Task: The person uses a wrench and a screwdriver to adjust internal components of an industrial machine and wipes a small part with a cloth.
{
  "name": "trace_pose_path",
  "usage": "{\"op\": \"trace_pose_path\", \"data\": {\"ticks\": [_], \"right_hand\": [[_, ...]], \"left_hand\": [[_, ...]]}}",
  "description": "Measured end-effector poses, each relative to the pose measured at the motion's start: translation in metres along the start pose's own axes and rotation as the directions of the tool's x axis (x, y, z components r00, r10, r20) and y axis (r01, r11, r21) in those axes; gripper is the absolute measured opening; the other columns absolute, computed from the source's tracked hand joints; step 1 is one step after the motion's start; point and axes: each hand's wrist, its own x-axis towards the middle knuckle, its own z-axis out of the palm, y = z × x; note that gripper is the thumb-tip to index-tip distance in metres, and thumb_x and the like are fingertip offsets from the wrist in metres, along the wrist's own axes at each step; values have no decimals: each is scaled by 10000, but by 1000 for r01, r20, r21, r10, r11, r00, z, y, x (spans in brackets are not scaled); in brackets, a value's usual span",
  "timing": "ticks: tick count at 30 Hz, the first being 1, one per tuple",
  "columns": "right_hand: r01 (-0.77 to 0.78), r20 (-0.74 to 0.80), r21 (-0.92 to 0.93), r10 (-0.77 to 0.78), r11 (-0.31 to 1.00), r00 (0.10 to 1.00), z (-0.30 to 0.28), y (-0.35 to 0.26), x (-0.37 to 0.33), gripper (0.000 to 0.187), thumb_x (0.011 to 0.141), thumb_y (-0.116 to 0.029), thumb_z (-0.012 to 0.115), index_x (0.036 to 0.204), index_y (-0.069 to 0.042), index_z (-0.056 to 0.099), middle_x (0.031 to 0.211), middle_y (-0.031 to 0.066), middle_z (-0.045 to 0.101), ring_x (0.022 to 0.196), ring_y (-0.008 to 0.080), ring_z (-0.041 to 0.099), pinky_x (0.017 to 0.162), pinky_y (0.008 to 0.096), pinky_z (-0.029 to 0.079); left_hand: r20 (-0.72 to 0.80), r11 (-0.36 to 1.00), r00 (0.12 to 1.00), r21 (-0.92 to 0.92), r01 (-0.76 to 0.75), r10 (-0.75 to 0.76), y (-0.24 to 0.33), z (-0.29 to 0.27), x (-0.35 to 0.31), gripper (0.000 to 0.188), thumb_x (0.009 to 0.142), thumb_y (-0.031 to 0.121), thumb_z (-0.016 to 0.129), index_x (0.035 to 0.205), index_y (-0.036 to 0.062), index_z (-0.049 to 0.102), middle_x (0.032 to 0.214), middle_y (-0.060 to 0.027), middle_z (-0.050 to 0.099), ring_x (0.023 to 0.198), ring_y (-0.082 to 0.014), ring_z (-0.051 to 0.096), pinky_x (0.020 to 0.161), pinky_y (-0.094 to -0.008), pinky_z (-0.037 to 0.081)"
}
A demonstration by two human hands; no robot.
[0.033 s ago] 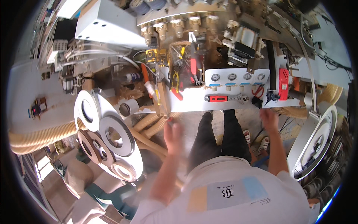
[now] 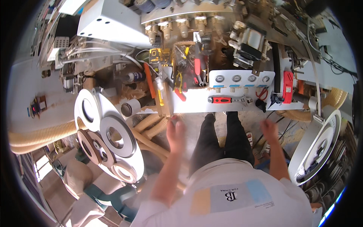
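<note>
My left hand (image 2: 176,135) is raised just short of the bench's front edge, below a wooden block (image 2: 165,100). Motion smears its fingers, and a small reddish spot shows near the fingertips. My right hand (image 2: 269,130) hangs in the air in front of the bench, its fingers bent but blurred; whether it holds anything is unclear. A black object (image 2: 260,105) at the bench edge is nearest to it. On the white bench top between the hands lies a red-handled adjustable wrench (image 2: 223,100), with red-handled scissors (image 2: 261,92) to its right.
Tools fill an open box (image 2: 189,64) behind the wrench. A white panel with several gauges (image 2: 242,78) stands beside it. White machine wheels flank me, one group left (image 2: 113,136) and one right (image 2: 317,151). Beige hoses (image 2: 151,130) run below the bench.
My right hand has drawn back from the bench edge toward me and slightly left. My left hand has shifted only slightly toward me. The tools on the bench stay put.
</note>
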Motion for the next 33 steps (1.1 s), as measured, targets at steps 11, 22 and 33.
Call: {"op": "trace_pose_path", "data": {"ticks": [11,22,33], "right_hand": [[-126,458,300,-27,946,889,51,-111,-54,237,908,-286,704,1035,-86,709,912,95,739,838,244,720,765,346,549],[-312,302,283,225,907,926,39,-20,-90,241,905,-255,715,1044,-59,700,910,112,741,832,215,718,773,340,546],[-366,317,386,251,847,915,54,-9,-105,204,936,-173,692,1080,-29,683,880,60,722,771,130,676,717,280,538]], "left_hand": [[-13,729,959,653,-206,283,-64,85,238,500,960,311,572,1378,52,479,1311,-209,559,1215,-414,546,1016,-493,443],[246,421,917,830,-366,313,-56,155,312,301,921,126,524,1203,132,630,1156,-161,662,945,-416,687,780,-509,571],[413,161,910,897,-412,34,-56,166,368,251,967,151,444,1107,83,641,1146,-194,687,1020,-400,695,851,-506,564]]}}
